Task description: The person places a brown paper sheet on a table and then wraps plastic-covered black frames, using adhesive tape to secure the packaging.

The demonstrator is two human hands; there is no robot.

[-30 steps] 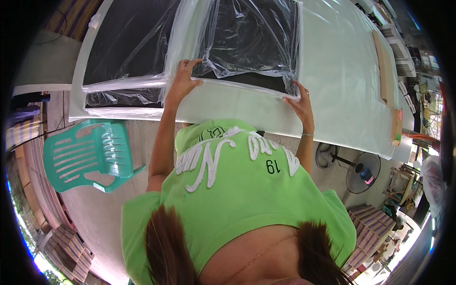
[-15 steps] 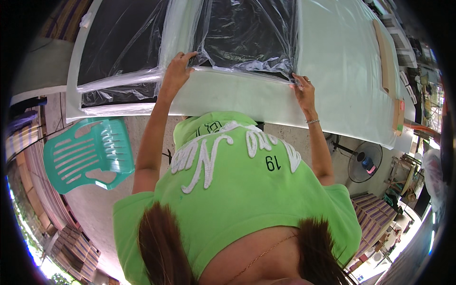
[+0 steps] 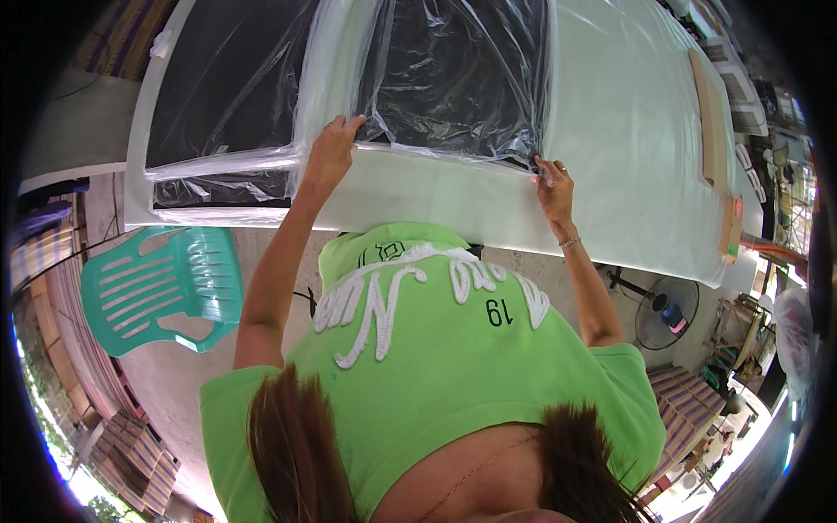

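A black panel in clear plastic film (image 3: 458,74) lies on the pale work table (image 3: 418,192) in front of me. My left hand (image 3: 334,150) is closed on the film at the panel's near left corner, thumb and fingers pinching. At the near right corner, my right hand (image 3: 554,185) grips the film too, with a bracelet on that wrist. Between the two hands the film's near edge runs almost straight, with a few wrinkles. Left of it lies a second black panel (image 3: 227,87) under clear film, with a narrow dark strip along its near side.
A green plastic chair (image 3: 166,288) stands at the left, below the table edge. On the right side of the table lie long cardboard strips (image 3: 708,118). A fan (image 3: 667,314) is on the floor at the right, near stacked goods.
Both hands sit slightly lower in the picture, as the whole view has shifted a little. Along the near edge, the film between them looks flatter and less bunched.
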